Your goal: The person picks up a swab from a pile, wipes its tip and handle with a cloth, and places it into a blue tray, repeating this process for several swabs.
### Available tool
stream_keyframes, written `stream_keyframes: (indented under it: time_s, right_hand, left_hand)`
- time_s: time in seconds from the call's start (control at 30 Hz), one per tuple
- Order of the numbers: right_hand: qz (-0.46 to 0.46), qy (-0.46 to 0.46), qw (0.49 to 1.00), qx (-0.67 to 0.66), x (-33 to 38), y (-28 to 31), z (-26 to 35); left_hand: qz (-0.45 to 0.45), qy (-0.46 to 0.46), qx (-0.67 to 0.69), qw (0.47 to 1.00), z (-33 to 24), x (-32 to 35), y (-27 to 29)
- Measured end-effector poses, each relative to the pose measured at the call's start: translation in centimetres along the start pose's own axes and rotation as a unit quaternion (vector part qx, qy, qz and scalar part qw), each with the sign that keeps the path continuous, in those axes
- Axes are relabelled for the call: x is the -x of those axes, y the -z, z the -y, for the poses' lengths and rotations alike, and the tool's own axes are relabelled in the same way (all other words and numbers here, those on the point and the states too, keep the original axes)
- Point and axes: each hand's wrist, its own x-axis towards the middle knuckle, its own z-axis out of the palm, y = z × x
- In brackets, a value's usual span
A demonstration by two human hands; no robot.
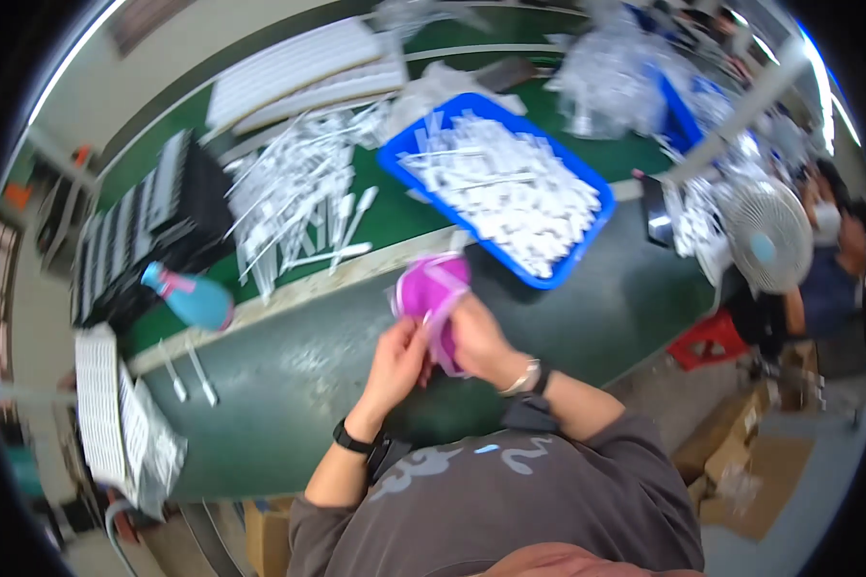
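The left hand is closed on the near edge of a pink glove, which lies just up and to its right over the green worktop. The right hand grips the glove's other side, so the glove stretches away from both hands towards a blue tray of white parts beyond.

bottle left of mask; tray behind

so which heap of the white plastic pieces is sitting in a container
The heap in the blue tray, up right of the hands; the other heap lies loose on the green table.
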Motion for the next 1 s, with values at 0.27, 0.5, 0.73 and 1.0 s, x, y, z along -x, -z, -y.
stream_keyframes:
  time_s: [0.27,0.5,0.73,1.0]
  right_hand:
    - [0.215,0.026,0.922,-0.32,-6.3,2.0,2.9]
    - [-0.084,0.063,0.992,-0.073,-3.8,-2.3,0.1]
    - [0.072,0.066,0.988,0.116,-2.9,0.3,1.0]
    - [0.245,0.035,0.923,0.294,-0.4,-0.5,0.3]
  left_hand:
    - [0.26,0.187,0.434,0.842,-1.5,0.4,0.7]
    - [-0.046,0.015,0.094,0.994,0.7,-0.3,-0.2]
    - [-0.169,-0.18,-0.181,0.952,-2.6,-0.4,1.9]
    - [-0.189,-0.096,0.104,0.972,-3.8,-1.5,4.2]
